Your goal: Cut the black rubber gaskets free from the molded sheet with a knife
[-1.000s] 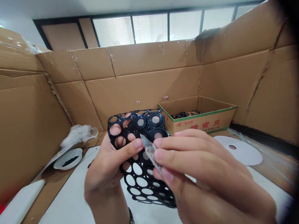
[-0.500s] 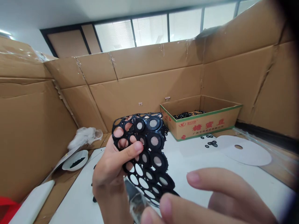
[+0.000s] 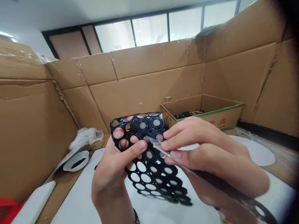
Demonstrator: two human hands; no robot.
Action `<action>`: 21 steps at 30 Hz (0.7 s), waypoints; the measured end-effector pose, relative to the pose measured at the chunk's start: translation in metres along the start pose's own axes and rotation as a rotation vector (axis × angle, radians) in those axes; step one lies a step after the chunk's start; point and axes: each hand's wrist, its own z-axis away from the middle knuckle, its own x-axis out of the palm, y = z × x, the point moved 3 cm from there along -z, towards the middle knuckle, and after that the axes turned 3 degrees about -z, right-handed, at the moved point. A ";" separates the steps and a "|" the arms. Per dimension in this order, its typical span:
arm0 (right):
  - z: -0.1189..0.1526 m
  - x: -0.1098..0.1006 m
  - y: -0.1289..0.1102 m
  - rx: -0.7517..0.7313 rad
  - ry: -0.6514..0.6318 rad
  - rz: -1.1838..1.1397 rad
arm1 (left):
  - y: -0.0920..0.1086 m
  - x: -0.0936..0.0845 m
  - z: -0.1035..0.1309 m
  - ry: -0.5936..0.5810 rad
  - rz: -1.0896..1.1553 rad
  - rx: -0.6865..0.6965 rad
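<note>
My left hand (image 3: 116,168) grips a black, flexible, rubber-like sheet (image 3: 149,155), with its thumb pressed on the front. The left part of the sheet has open round holes, while thick rings with pale centres still sit in its right part. My right hand (image 3: 210,155) holds a pointed blade (image 3: 161,147), partly wrapped in clear tape. Its dark handle (image 3: 259,210) has a loop and runs to the lower right. The blade's tip touches the sheet beside a ring, close to my left thumb. Right fingertips rest against the sheet's right edge.
A cardboard box (image 3: 210,116) with black pieces inside stands at the back right. A white disc (image 3: 257,152) lies partly behind my right hand. At left are a white bowl (image 3: 78,168) of black pieces and a crumpled clear bag (image 3: 85,138). Cardboard walls (image 3: 140,74) enclose the table.
My right hand has moved up and left from the lower right, bringing the blade to the sheet. It now covers the small rings on the table. My left hand keeps its grip.
</note>
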 end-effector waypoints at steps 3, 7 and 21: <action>0.003 0.003 0.005 -0.037 0.025 -0.029 | 0.002 0.003 0.001 0.000 0.006 0.013; 0.003 0.007 0.004 -0.048 0.030 0.089 | 0.004 0.007 0.004 -0.019 -0.005 0.062; 0.013 0.036 0.027 -0.110 0.346 0.286 | 0.002 0.030 0.004 -0.003 -0.294 0.463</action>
